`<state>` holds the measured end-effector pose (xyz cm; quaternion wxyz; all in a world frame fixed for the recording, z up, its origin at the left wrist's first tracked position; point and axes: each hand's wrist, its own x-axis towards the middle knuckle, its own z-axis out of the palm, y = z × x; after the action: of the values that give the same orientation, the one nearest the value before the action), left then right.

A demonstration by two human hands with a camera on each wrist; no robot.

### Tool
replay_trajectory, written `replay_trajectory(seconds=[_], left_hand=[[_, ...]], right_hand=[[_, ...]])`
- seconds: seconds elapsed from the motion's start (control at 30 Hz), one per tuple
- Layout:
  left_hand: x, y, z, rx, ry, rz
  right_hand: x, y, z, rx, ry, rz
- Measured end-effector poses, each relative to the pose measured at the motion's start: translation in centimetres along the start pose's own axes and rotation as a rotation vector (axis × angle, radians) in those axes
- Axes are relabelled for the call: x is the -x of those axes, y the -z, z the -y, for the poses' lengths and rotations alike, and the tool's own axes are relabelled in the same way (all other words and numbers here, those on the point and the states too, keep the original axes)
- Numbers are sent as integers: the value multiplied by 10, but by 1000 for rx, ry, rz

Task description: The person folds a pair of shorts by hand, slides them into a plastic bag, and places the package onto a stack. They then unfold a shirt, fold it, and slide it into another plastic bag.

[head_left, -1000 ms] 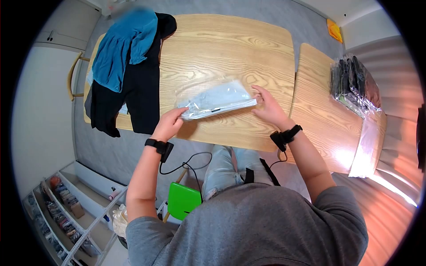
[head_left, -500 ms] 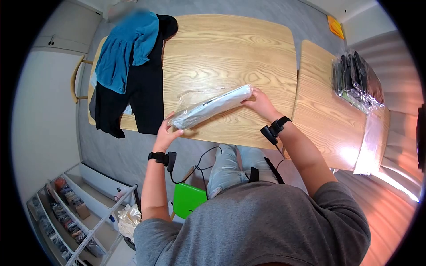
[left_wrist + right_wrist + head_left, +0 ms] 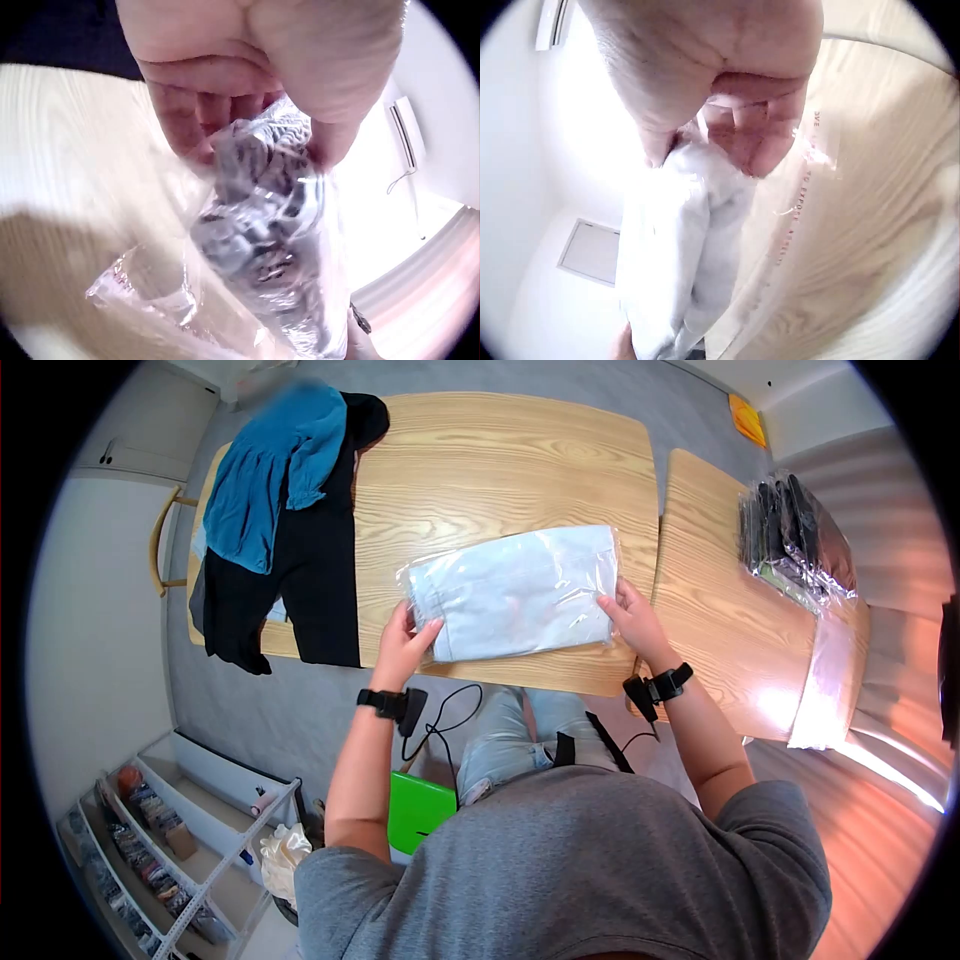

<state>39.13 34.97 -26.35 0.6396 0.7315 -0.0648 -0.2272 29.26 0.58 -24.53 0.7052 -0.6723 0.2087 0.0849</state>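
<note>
A folded pale blue garment in a clear plastic bag is held up over the table, its broad face toward the head camera. My left hand grips its left end, thumb on the near face and fingers behind. At the right end my right hand holds it the same way. In the left wrist view, ribbed, bunched cloth of the bagged garment shows between thumb and fingers. The right wrist view has the rounded fold of the bagged garment in the grip, with a loose plastic flap bearing red print beside it.
On the wooden table, a teal top lies over black trousers at the left. A side table at right bears a stack of bagged dark garments and clear plastic bags. A green chair stands near my legs.
The bagged garment was seen edge-on and slanted; it is now turned with its broad face up to the head camera. Both hands still hold its ends.
</note>
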Motion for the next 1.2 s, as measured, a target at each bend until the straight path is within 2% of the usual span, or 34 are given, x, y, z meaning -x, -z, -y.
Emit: replay_trajectory(seconds=[0.03,0.07,0.1,0.13,0.17,0.2,0.23,0.27,0.33,0.37,0.47,0.53,0.6,0.67,0.7,0.77,0.83,0.9,1.0,1.07,1.13,1.2], left_hand=[[-11,-8,15,-10,-27,-15],[-26,-10,52,-123,53,-18],[-25,-26,39,-138,243,-43],[-30,-30,52,-98,297,-48],[-35,-33,63,-58,345,-56],[-36,-37,59,-58,344,-52],[-32,-40,55,-7,254,-30],[-25,-41,53,41,167,-7],[-21,-38,53,3,229,0],[-23,-36,55,-31,283,5],[-23,-37,61,-81,318,-21],[-19,-42,57,-191,312,-54],[-18,-43,59,-299,305,-92],[-17,-36,65,-252,421,-84],[-17,-29,67,-253,424,-83],[-16,-19,63,-149,714,33],[-6,-25,54,-101,719,6],[-3,-25,62,8,635,79],[0,-25,74,176,616,55],[1,-26,81,93,586,52],[3,-28,87,13,560,49],[6,-34,80,-32,561,-5]], right_hand=[[4,2,0,1,-126,-86],[-2,6,-20,1,-138,-95],[-15,10,-54,79,-196,-189],[-20,14,-74,159,-251,-281],[-13,14,-74,160,-255,-287],[-5,9,-72,5,-172,-252],[1,5,-70,-150,-92,-214],[5,6,-73,-154,-99,-215],[8,11,-75,-176,-29,-4],[6,15,-79,-180,-24,-9],[2,21,-94,-139,-120,7],[-2,24,-99,20,-238,-64],[0,22,-101,15,-226,-109],[0,23,-104,11,-216,-153],[-1,28,-106,-11,-213,-81],[0,30,-108,-33,-214,-8],[1,29,-108,-35,-185,-48],[1,29,-108,-35,-186,-57],[0,30,-107,-16,-222,-63],[0,29,-108,4,-258,-61],[2,23,-111,39,-393,-209],[9,15,-96,117,-445,-259]])
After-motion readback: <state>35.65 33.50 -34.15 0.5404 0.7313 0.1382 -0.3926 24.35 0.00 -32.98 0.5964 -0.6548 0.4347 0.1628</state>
